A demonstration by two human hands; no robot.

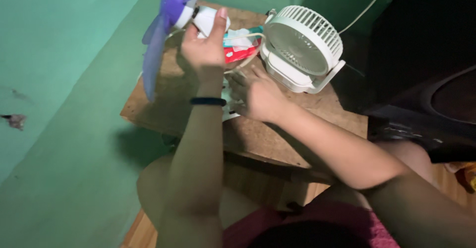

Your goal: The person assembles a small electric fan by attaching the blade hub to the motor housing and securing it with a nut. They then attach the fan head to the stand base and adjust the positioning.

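I see a dim, green-tinted view with soft, grainy detail all over. The brightest spot is the white fan [302,47] at one o'clock, lit from above without harsh glare. The purple blade [156,45] at eleven o'clock is smeared by blur. The left forearm throws a shadow onto the desk [163,109] beside it. At three o'clock the dark cabinet [426,55] sinks nearly to black, and the lower edge at six o'clock is murky and out of focus.
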